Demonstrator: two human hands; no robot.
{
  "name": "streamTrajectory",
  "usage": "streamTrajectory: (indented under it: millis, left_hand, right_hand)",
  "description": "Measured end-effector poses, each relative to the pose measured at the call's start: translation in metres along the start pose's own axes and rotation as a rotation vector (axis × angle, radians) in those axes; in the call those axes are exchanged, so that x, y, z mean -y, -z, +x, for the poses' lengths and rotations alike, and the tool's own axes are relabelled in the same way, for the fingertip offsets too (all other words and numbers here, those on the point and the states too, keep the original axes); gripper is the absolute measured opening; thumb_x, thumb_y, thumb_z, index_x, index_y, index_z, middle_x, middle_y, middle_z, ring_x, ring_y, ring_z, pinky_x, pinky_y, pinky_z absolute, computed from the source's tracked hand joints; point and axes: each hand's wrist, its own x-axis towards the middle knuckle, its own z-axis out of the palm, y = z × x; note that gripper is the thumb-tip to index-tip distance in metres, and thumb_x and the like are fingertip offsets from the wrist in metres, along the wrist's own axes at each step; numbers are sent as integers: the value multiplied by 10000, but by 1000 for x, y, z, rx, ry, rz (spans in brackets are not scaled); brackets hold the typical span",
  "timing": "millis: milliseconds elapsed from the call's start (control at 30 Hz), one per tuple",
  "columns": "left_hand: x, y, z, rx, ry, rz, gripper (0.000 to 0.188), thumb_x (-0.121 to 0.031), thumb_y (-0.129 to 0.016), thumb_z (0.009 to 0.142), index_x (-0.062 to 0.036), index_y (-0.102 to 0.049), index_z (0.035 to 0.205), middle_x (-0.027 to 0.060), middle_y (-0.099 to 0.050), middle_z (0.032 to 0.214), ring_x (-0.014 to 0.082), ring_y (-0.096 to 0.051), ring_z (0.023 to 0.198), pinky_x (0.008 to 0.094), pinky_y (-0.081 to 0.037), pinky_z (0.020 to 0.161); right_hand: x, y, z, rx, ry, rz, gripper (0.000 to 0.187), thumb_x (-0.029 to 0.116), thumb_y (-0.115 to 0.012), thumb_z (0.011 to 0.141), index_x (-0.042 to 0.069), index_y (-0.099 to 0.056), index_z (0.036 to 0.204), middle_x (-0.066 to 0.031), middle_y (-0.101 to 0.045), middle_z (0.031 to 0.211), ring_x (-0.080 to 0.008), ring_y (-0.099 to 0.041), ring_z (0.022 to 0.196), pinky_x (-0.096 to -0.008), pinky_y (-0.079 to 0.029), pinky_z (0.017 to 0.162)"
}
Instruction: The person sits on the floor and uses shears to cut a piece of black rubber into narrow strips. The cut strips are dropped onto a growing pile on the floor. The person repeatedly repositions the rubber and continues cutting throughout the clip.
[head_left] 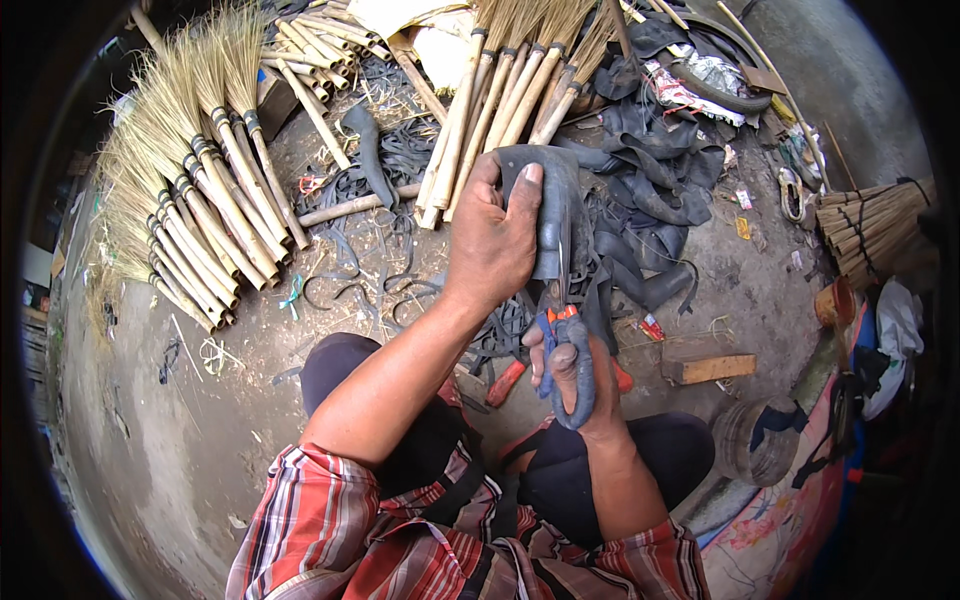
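My left hand (492, 235) grips a broad dark grey rubber strip (551, 195), thumb on top, holding it up in front of me. In my right hand (590, 385) is a pair of scissors (572, 362) with wrapped blue-grey handles and orange near the pivot. Their blades point away from me and lie along the rubber's lower right part. How far the blades are parted cannot be made out. Cut rubber strips (405, 290) lie on the ground below, and a heap of larger rubber pieces (650, 170) is just beyond my hands.
Grass brooms with bamboo handles lie in a left row (190, 210) and a far middle bunch (510, 95). Bamboo sticks (325, 45) are piled behind. A wooden block (710, 369) and a round container (757, 445) sit at right, near a tied bundle (868, 232).
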Motion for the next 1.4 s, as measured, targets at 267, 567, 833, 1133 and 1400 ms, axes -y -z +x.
streamTrajectory:
  millis: [267, 567, 833, 1133, 1400]
  left_hand:
    - [3, -6, -7, 87, -24, 11, 290, -223, -555, 1117, 3, -586, 1296, 30, -719, 1039, 63, -647, 922, 236, -534, 828]
    - [-15, 14, 13, -116, 370, -197, 475, -400, -552, 1102, 46, -647, 1233, 53, -699, 966, 95, -601, 862, 267, -500, 803]
    - [0, 2, 1, -88, 42, -9, 341, -286, -556, 1120, 39, -629, 1193, 41, -708, 950, 55, -608, 791, 229, -517, 702]
    - [6, -5, -2, -56, 30, 4, 344, -284, -546, 1125, 39, -615, 1223, 52, -724, 980, 65, -643, 813, 233, -543, 718]
    - [2, -10, -12, -25, 54, 13, 308, -251, -503, 1137, 24, -641, 1159, 30, -695, 942, 69, -596, 826, 258, -514, 739]
  right_hand:
    - [8, 1, -6, -43, -58, 22, 536, 555, -647, 1016, 19, -637, 1029, 10, -543, 713, -56, -522, 599, -214, -425, 532]
    - [-3, 0, -2, -1, -197, -70, 278, 292, -767, 977, 38, -655, 996, 0, -642, 798, -59, -572, 604, -219, -460, 540]
    - [0, -6, -3, 51, -126, 18, 477, 490, -660, 1032, 20, -643, 1114, -14, -589, 815, -82, -546, 735, -255, -449, 650]
    - [1, -4, -4, -24, -84, -4, 444, 466, -765, 969, 52, -610, 1014, 47, -523, 682, -58, -540, 555, -235, -439, 523]
    - [-2, -2, 2, -44, -39, 12, 438, 477, -689, 1022, 59, -583, 951, 49, -484, 707, -51, -484, 619, -244, -393, 557]
